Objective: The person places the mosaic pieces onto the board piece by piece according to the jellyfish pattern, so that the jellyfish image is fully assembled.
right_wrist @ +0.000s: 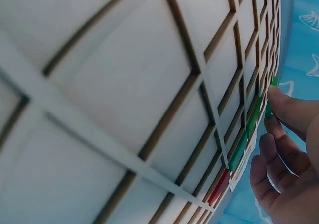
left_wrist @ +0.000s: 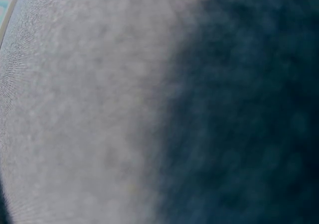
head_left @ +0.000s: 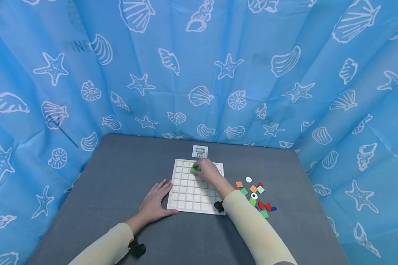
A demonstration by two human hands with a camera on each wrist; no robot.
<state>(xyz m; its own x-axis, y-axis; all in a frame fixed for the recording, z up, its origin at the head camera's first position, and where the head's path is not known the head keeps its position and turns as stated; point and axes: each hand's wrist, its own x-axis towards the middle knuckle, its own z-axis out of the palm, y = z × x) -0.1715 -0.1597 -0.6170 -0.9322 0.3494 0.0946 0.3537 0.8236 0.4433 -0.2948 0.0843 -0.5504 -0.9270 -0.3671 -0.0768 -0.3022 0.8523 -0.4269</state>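
Note:
My right hand (head_left: 206,171) pinches a green tile (right_wrist: 271,100) between thumb and fingertip, over the far part of a pale grid board (head_left: 187,197). In the right wrist view, a red tile (right_wrist: 219,185) and two green tiles, the nearer green one (right_wrist: 239,155) beside the red, sit in cells along one edge of the board. From the head view, the hand and wrist cover much of that far right area. My left hand (head_left: 155,203) lies with fingers spread at the board's left edge, thumb by its near corner.
Right of the board lie loose pieces: an orange square (head_left: 239,184), a white disc (head_left: 248,179), a green square (head_left: 264,214) and several red, blue and green ones. Behind the board is a small printed card (head_left: 200,151). A blue shell-patterned curtain (head_left: 185,73) surrounds the grey table (head_left: 126,176).

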